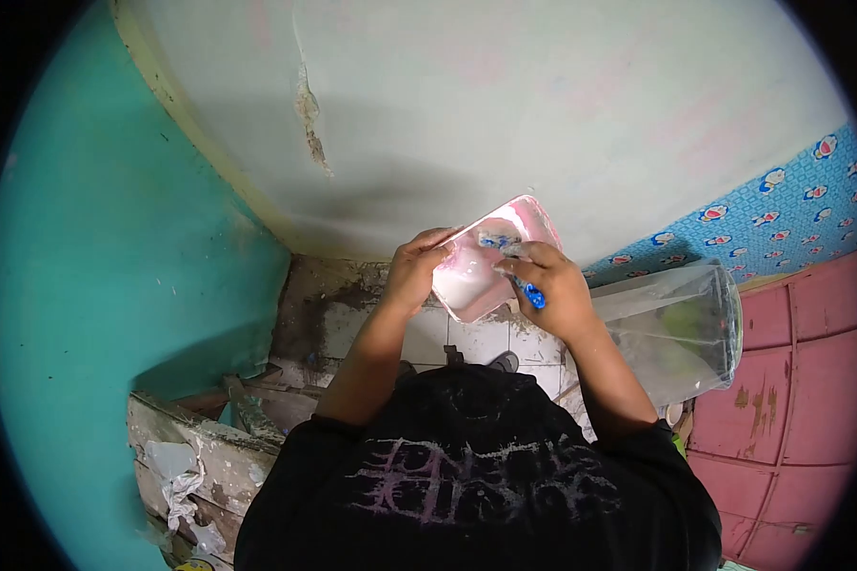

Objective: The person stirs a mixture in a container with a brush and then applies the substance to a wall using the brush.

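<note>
A shallow pink tray (548,228) with whitish-pink paint in it is held up in front of the wall, tilted. My left hand (415,269) grips its left edge, fingers closed on the rim. My right hand (548,287) is closed round the blue handle of a paint-smeared tool (535,296). The tool's blue and whitish head lies over the paint inside the tray; whether it is a brush or a scraper I cannot tell.
A pale wall (543,95) with a chipped crack stands ahead, a teal wall (133,228) at left. Worn wooden boards (219,466) stand lower left. A plastic-wrapped cylinder (676,328) is at right, beside pink panels (752,400). White floor tiles (533,344) show below.
</note>
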{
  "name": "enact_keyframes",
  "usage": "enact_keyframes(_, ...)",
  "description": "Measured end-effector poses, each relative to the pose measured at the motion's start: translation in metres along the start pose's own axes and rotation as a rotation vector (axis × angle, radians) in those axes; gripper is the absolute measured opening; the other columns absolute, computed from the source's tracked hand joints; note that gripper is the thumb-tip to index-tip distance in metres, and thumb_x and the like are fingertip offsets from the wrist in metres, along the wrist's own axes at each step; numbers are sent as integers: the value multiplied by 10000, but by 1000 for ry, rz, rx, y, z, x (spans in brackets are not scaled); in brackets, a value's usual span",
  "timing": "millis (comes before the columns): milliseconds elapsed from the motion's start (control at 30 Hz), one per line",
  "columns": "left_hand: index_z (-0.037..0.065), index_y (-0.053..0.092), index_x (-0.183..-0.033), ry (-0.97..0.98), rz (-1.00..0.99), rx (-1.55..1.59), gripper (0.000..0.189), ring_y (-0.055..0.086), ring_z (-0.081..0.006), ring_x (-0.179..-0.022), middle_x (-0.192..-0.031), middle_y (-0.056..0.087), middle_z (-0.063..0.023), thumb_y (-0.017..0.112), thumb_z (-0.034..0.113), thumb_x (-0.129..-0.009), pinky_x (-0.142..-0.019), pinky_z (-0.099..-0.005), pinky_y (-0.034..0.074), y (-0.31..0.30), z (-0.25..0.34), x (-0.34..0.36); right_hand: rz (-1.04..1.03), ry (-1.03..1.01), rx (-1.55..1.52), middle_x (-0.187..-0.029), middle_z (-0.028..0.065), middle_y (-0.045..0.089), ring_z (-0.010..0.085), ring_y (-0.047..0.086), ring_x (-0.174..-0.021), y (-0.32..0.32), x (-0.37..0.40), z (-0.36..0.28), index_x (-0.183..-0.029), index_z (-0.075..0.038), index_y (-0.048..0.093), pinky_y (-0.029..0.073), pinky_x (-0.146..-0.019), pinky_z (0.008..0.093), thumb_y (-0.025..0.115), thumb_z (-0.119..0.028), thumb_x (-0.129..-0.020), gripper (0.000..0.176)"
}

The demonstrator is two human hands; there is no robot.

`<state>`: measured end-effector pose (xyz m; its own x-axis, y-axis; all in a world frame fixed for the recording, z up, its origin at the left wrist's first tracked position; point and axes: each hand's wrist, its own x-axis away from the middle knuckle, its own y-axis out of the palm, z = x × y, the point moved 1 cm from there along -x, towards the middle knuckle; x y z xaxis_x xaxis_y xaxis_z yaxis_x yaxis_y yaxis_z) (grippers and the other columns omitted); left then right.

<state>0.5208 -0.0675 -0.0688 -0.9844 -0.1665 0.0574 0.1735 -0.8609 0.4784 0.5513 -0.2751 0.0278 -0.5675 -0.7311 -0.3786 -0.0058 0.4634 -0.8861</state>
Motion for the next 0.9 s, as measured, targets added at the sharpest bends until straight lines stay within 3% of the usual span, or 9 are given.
enact_keyframes(167, -34, 660, -1134, 21, 27, -93, 277, 585, -161, -1030, -1150, 599, -86, 588, 35, -875, -903, -278, 451, -5, -1, 2, 59, 48, 30, -1008, 99, 623, 310, 636, -927, 6, -2, 20, -1023, -115, 687, 546, -776, 402, 698, -44, -666, 364)
enact_keyframes(433, -59, 634, -1155, 120, 103, 56, 289, 590, -164, -1040, -1145, 619, -91, 561, 14, -885, -925, -279, 448, 2, -25, 5, 200, 254, -31, -859, 150, 616, 338, 636, -721, 15, 16, 10, -955, -41, 674, 520, -628, 374, 668, 3, -703, 256)
enact_keyframes(733, -57, 636, -1157, 43, 33, 64, 291, 591, -153, -1015, -1127, 612, -76, 564, 11, -884, -907, -267, 450, 20, -19, 11, 214, 243, -50, -896, 125, 608, 341, 636, -796, -16, 24, 3, -976, -56, 672, 537, -693, 415, 679, -33, -700, 277)
enact_keyframes(833, -49, 645, -1150, 66, 19, 27, 284, 586, -146, -1010, -1133, 595, -69, 567, 6, -883, -894, -260, 451, 28, -23, 14, 273, 186, 49, -944, 122, 599, 342, 627, -848, -4, 24, 14, -996, -65, 661, 534, -721, 423, 682, -39, -689, 309)
enact_keyframes(900, -47, 646, -1147, 91, 28, -3, 281, 582, -145, -1015, -1138, 589, -68, 568, 2, -882, -893, -260, 451, 32, -32, 16, 243, 263, 50, -961, 123, 590, 342, 621, -871, 9, 28, 15, -1014, -72, 657, 532, -738, 427, 679, -45, -687, 329)
